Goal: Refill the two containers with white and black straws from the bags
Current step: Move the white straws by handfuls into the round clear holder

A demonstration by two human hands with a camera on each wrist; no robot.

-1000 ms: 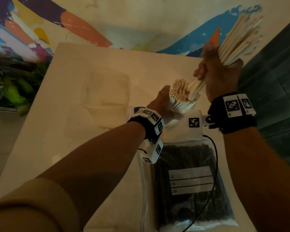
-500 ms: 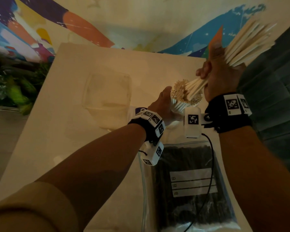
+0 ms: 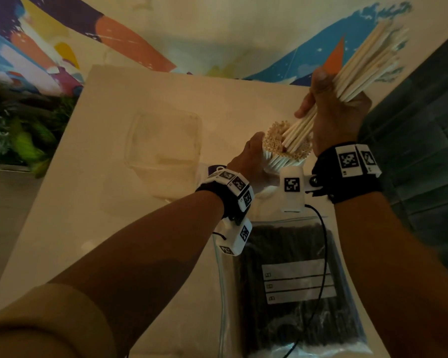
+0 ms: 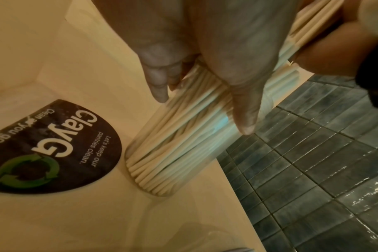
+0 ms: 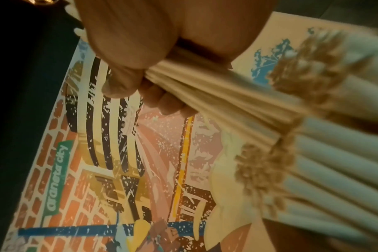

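On the tabletop (image 3: 93, 177), the left hand (image 3: 248, 161) is wrapped around the clear straw container (image 4: 171, 153), which stands already crowded with upright white straws (image 3: 285, 146). Up and to the right, the right hand (image 3: 334, 117) grips a bundle of white straws (image 3: 367, 63). Its long axis slants down-left, and the lower ends are among the container's straw tops. I judge the bundle must become more upright to slide in.

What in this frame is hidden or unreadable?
- Second container: not in any view.
- Container rim: head view, hidden by white straws; left hand covers its upper wall.
- Bag label text: head view, too small.
- Bundle lower ends: right wrist view, blurred, right hand gripping.
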